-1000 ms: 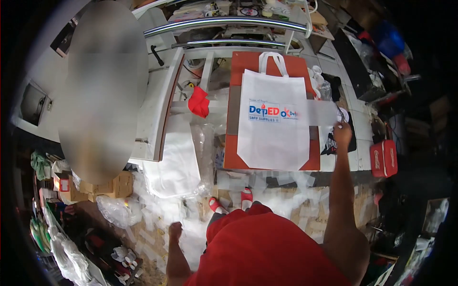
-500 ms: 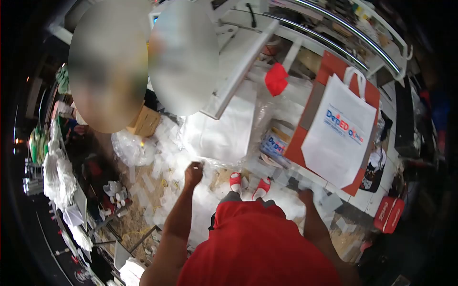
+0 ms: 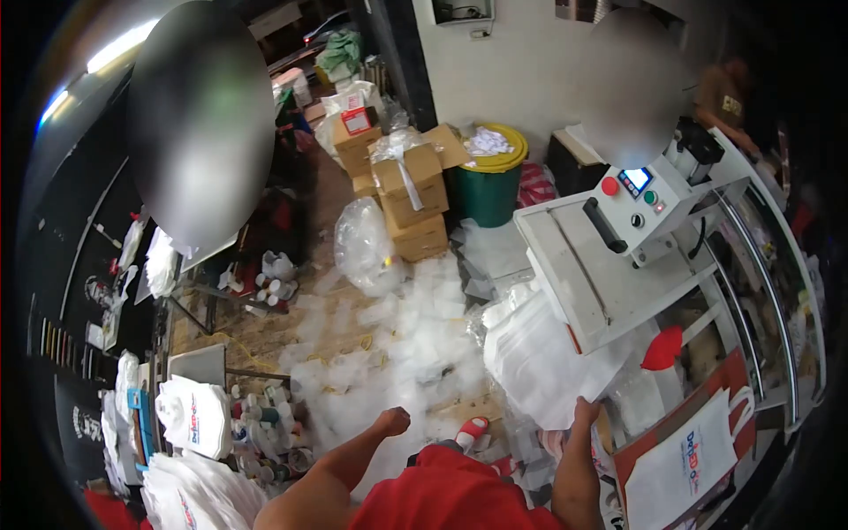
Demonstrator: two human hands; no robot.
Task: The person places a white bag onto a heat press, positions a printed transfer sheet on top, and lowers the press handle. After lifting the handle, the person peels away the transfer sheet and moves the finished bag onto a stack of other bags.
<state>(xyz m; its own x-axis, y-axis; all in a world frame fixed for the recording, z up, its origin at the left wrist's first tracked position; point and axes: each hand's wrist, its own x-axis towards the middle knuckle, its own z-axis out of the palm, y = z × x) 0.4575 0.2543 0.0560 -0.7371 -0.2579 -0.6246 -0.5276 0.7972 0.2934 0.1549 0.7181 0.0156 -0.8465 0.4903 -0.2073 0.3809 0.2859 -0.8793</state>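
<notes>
From my end of the feed, I see the fingers of the left hand (image 3: pixel 395 421) curled in toward the palm, with nothing visible in them; the hand is over the littered floor (image 3: pixel 231 323). The right hand (image 3: pixel 585 409) is at the near edge of a pile of plain white fabric pieces (image 3: pixel 543 375); its fingers are too small for me to tell how far they are open, or whether they grip or only touch it.

I see the pile partly under the near corner of a white machine (image 3: pixel 638 208), its pieces smooth and loosely stacked. To the right, I have a white bag (image 3: pixel 662 481) lying flat on a red-brown board (image 3: pixel 691 407), blue and red lettering up, handles spread at one end. A red cloth (image 3: pixel 662 349) is near the board.
</notes>
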